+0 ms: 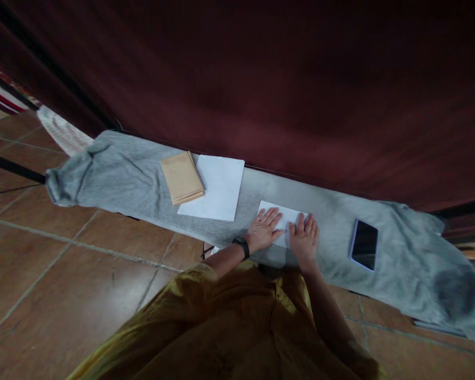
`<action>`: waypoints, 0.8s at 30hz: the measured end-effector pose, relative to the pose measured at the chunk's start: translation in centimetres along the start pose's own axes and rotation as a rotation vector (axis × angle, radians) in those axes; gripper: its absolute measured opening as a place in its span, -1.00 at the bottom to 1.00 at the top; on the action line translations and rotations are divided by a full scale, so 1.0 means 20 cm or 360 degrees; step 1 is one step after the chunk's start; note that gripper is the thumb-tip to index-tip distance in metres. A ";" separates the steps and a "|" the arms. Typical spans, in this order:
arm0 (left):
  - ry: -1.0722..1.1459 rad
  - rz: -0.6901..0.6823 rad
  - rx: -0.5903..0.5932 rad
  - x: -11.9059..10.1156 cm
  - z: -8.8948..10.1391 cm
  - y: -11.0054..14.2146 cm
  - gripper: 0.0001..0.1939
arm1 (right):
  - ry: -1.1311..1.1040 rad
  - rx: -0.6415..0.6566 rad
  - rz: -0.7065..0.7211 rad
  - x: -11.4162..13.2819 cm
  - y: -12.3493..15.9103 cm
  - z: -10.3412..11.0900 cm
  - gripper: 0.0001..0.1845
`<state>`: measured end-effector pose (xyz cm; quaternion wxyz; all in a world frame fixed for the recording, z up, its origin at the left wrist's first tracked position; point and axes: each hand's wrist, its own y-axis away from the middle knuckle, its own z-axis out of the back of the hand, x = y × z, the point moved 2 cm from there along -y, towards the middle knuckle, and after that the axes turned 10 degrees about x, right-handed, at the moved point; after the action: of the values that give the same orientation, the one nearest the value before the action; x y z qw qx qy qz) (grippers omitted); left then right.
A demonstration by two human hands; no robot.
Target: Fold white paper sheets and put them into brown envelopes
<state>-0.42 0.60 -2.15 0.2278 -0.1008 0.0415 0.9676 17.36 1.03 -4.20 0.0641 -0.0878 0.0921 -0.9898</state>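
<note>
A folded white sheet of paper (285,215) lies on a grey cloth (126,174) spread over a low surface. My left hand (264,230) rests flat on the sheet's left part, fingers stretched out, a black watch on the wrist. My right hand (304,238) lies flat on its right part, fingers together and extended. Both hands press on the paper and hold nothing.
A stack of white sheets (217,187) lies to the left with a pile of brown envelopes (181,177) overlapping it. A dark phone (364,245) lies to the right. A dark red curtain (301,79) hangs behind. Brown floor tiles (63,264) lie in front.
</note>
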 end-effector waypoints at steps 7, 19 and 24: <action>0.0049 0.0230 -0.0036 0.11 0.00 -0.01 -0.33 | 0.0036 -0.0004 -0.0056 0.00 -0.01 0.00 -0.33; -0.0046 0.0182 0.0007 0.08 0.06 -0.03 -0.39 | -0.0028 0.0109 0.0094 0.08 0.03 0.00 -0.42; -0.0058 -0.0082 0.0019 -0.03 0.04 -0.02 -0.44 | -0.0008 0.0146 0.0091 0.08 0.05 0.01 -0.41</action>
<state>0.13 0.86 -1.23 0.2540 -0.0829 0.0404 0.9628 15.98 -0.15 -3.94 0.0966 -0.0845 0.0490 -0.9905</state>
